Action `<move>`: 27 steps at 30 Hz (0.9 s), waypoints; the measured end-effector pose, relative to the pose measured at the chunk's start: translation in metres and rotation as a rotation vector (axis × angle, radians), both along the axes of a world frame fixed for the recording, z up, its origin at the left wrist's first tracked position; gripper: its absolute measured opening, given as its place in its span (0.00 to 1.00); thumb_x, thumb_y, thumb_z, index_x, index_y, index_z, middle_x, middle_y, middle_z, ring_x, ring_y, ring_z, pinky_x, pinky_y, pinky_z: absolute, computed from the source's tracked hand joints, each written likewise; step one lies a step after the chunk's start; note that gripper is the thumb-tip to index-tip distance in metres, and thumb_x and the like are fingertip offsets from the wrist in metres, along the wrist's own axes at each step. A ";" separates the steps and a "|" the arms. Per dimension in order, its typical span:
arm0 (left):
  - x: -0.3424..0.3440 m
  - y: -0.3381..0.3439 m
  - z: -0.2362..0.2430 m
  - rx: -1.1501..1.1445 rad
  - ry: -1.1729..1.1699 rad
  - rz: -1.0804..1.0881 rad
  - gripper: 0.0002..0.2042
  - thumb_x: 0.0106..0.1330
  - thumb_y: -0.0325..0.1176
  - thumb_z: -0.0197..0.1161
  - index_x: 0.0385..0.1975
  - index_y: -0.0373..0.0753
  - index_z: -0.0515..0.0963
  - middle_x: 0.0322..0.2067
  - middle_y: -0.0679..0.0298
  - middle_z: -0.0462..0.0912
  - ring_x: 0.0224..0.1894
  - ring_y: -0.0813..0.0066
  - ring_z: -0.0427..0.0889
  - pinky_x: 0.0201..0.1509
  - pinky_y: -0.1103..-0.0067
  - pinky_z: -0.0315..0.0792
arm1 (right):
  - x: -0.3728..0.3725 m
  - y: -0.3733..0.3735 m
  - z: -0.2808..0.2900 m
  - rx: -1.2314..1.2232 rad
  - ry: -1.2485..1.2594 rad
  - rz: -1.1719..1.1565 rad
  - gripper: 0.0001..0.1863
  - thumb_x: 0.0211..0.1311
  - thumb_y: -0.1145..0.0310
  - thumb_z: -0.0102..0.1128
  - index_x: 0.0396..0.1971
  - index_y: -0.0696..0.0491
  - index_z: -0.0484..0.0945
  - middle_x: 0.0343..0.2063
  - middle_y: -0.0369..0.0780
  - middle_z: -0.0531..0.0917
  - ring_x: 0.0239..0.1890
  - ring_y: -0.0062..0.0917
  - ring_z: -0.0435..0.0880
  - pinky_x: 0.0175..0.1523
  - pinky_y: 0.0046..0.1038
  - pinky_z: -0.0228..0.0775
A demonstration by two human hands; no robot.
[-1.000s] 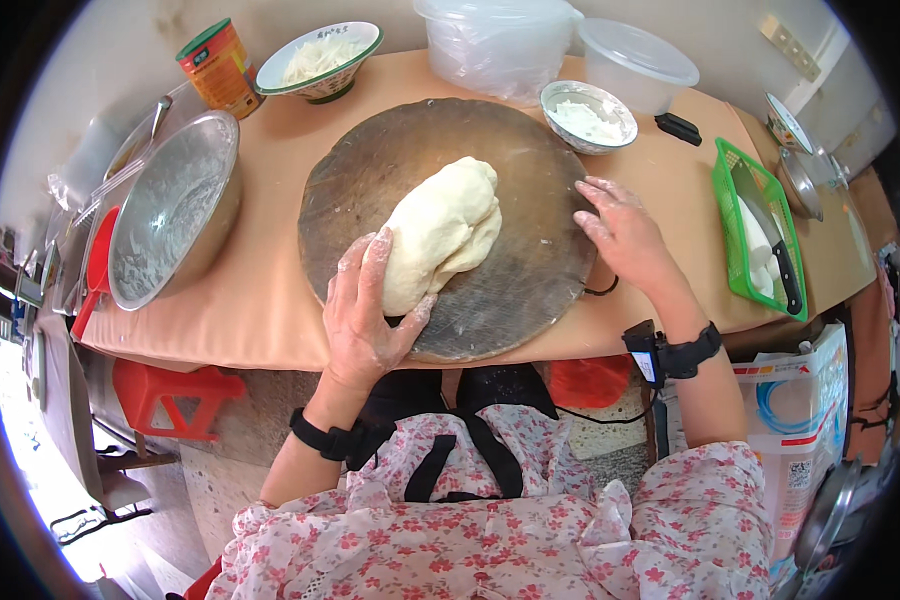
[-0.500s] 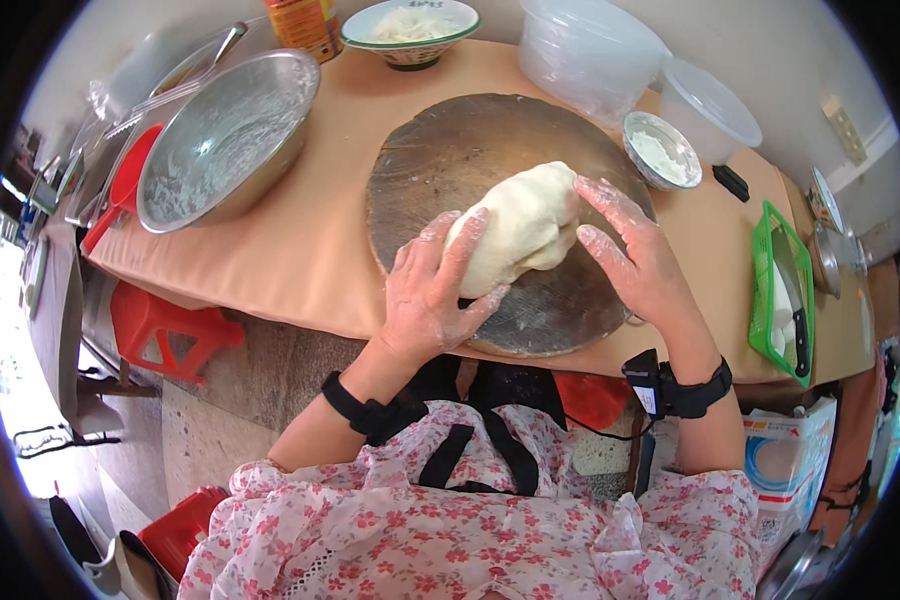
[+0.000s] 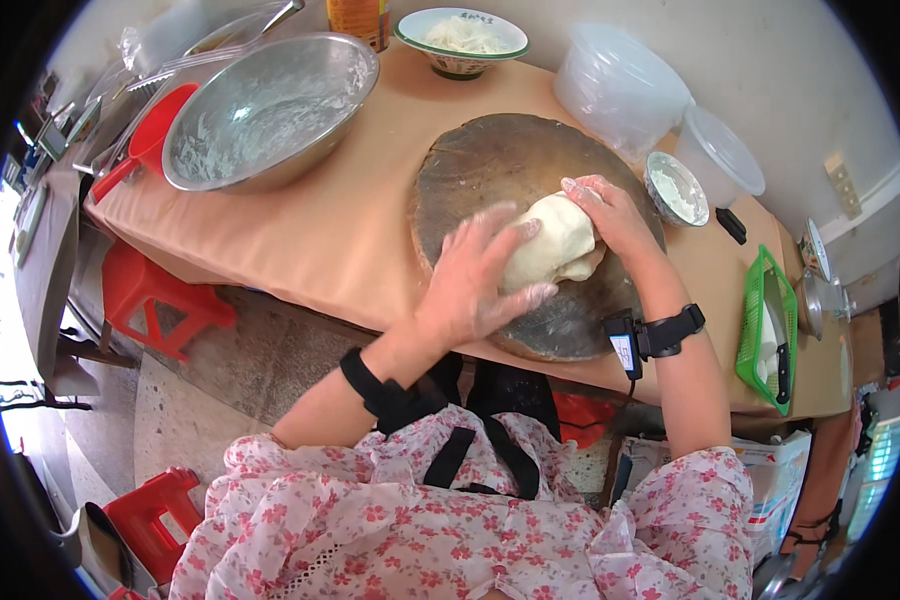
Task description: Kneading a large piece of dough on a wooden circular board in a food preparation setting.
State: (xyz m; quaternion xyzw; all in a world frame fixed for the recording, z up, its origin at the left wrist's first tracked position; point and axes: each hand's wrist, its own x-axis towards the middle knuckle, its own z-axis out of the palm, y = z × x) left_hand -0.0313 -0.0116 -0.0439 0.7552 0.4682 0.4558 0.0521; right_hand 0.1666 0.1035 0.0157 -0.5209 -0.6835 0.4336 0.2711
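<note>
A pale, smooth lump of dough (image 3: 555, 238) lies on a round, dark wooden board (image 3: 475, 165), toward its near right part. My right hand (image 3: 615, 222) is closed over the dough's far right end, fingers curled against it. At the dough's left side is my left hand (image 3: 478, 275), its fingers stretched and apart, slightly smeared by motion. Its thumb reaches along the near side of the lump, close to or against it. Flour whitens the fingers of both hands. The palms' contact with the dough is partly hidden.
A large steel bowl (image 3: 270, 115) dusted with flour stands left, beside a red dipper (image 3: 158, 130). Behind the board are a bowl of white shreds (image 3: 462, 36) and clear plastic tubs (image 3: 620, 90). Right of it are a flour bowl (image 3: 676, 190) and a green basket (image 3: 765, 335) with a knife (image 3: 783, 372).
My right hand has closed in over the dough's far end. My left hand has shifted a little along its left side. The whole view has turned and moved slightly.
</note>
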 end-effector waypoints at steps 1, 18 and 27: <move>-0.002 0.006 0.010 -0.001 -0.009 -0.003 0.38 0.51 0.48 0.72 0.62 0.41 0.65 0.57 0.51 0.68 0.57 0.51 0.70 0.58 0.60 0.64 | 0.001 0.001 -0.001 0.038 -0.063 -0.007 0.32 0.59 0.46 0.62 0.48 0.62 0.75 0.42 0.47 0.82 0.42 0.29 0.81 0.48 0.29 0.71; 0.016 0.006 0.001 -0.177 -0.094 0.029 0.42 0.47 0.44 0.74 0.63 0.37 0.62 0.53 0.49 0.74 0.56 0.49 0.73 0.62 0.58 0.65 | -0.035 -0.099 0.046 1.113 -0.184 0.283 0.10 0.48 0.74 0.68 0.33 0.56 0.81 0.34 0.42 0.81 0.35 0.38 0.79 0.40 0.34 0.74; 0.018 0.004 0.000 -0.130 -0.039 0.050 0.43 0.45 0.45 0.74 0.60 0.32 0.62 0.54 0.47 0.72 0.59 0.51 0.70 0.66 0.55 0.58 | -0.043 -0.096 0.034 1.082 -0.256 0.270 0.08 0.46 0.75 0.67 0.29 0.54 0.81 0.31 0.41 0.81 0.31 0.36 0.79 0.36 0.32 0.72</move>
